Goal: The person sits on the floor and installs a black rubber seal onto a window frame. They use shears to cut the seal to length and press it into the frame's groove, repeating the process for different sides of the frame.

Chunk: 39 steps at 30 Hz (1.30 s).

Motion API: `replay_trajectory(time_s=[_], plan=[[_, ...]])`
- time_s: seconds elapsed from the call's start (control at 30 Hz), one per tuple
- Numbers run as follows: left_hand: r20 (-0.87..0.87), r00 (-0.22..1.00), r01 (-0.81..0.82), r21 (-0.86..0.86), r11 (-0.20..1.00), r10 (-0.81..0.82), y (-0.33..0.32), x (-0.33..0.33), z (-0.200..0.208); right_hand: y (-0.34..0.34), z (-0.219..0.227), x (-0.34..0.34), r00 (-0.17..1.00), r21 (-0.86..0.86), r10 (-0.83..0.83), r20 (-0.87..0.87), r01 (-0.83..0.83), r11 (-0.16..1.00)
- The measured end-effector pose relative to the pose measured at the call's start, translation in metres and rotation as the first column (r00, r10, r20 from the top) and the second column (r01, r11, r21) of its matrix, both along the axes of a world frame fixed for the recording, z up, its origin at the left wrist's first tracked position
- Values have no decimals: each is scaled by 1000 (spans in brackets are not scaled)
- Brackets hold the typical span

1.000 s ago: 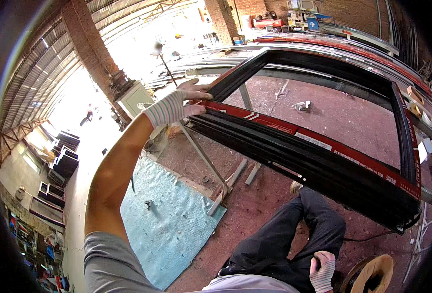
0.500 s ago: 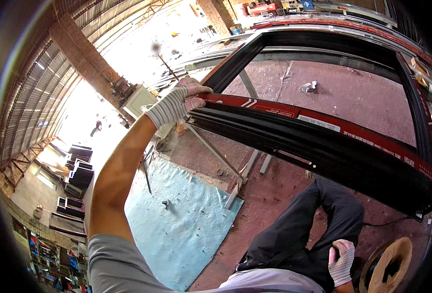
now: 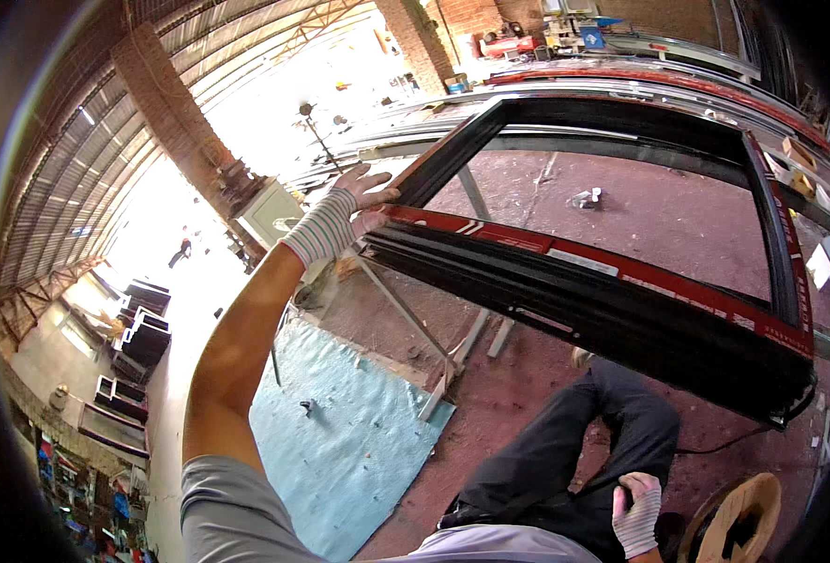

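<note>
A black rectangular window or door frame (image 3: 565, 310), with red printed film along its edges, stands raised before me. My left hand (image 3: 359, 199), in a striped, pale glove, is at the frame's left corner. Its fingers are stretched out and apart from the thumb, with the fingertips against or close beside the corner; whether they touch cannot be made out. Low at the right, my right hand (image 3: 637, 511) is by my thigh in a similar glove. Its fingers are curled in, and nothing shows in them. A slot and small holes mark the frame's near side.
Metal stand legs (image 3: 452, 366) show below the frame. A light blue sheet (image 3: 340, 441) covers floor at the left. Near my right hand stands a brown-flanged spool (image 3: 739, 521). Long profiles (image 3: 640, 66) lie stacked behind, and a brick pillar (image 3: 176, 103) rises at the left.
My left hand has loosened from the frame's corner, its fingers now straighter and more spread. The view has shifted slightly. My right hand stays low by my thigh.
</note>
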<state>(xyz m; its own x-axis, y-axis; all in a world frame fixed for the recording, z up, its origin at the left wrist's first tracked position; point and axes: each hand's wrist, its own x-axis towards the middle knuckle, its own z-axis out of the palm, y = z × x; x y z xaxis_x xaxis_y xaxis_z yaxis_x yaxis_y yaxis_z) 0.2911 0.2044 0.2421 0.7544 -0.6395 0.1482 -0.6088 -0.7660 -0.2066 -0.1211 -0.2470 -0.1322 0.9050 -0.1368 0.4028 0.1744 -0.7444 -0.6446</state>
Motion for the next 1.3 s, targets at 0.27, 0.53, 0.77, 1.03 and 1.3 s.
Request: replay_trajectory(time_s=[0.27, 0.53, 0.77, 1.03, 1.3], plan=[[95, 986, 143, -41, 989, -139, 20, 0, -16, -12, 15, 6, 999, 22, 5, -46, -4, 1000], [-46, 960, 252, -281, 926, -275, -80, -40, -29, -1, 73, 51, 953, 233, -234, 194, 187, 954], [-98, 886, 421, -240, 875, -453, -215, -137, -5, 29, -4, 204, 860, 561, -466, 211, 284, 778], [-235, 852, 440, -163, 883, -468, -280, -158, -6, 18, 31, 192, 847, 223, -472, 246, 424, 878], [-216, 828, 473, -226, 851, -518, -299, -156, -11, 7, -35, 155, 781, 270, -498, -378, 607, 747]])
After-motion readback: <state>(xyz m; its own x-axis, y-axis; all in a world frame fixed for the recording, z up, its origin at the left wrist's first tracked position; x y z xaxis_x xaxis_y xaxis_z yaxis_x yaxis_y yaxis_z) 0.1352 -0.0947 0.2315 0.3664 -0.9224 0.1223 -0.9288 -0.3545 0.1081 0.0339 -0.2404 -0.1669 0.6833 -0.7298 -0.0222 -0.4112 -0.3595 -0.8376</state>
